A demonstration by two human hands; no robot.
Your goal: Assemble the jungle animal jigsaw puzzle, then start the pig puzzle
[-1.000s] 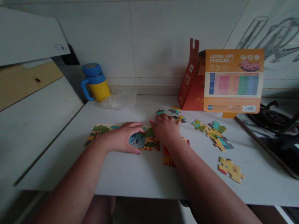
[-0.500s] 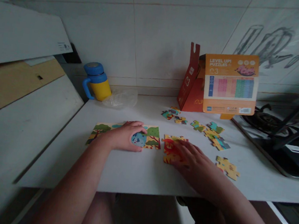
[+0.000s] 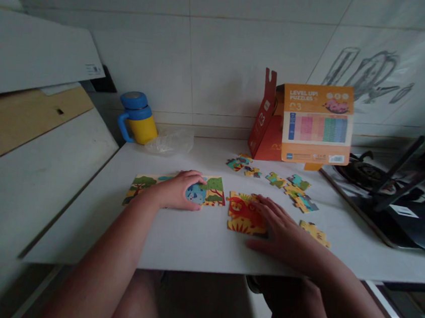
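My left hand (image 3: 176,191) lies flat, fingers curved, on a joined strip of puzzle pieces (image 3: 214,191) showing trees and a blue animal. My right hand (image 3: 281,228) rests with fingers stretched out beside and partly over an orange-red joined puzzle section (image 3: 242,214), touching its right edge. Several loose puzzle pieces (image 3: 293,188) lie farther back on the white counter (image 3: 196,238), and one yellow piece (image 3: 318,233) shows just right of my right hand.
An open orange puzzle box (image 3: 307,123) stands at the back against the tiled wall. A yellow cup with a blue lid (image 3: 139,118) and a crumpled clear bag (image 3: 171,139) sit back left. A gas stove (image 3: 394,193) lies right. The counter's front edge is near.
My right hand pulled back from the far end of the strip and came down on the orange-red section, sliding along it. My left hand stayed on the strip.
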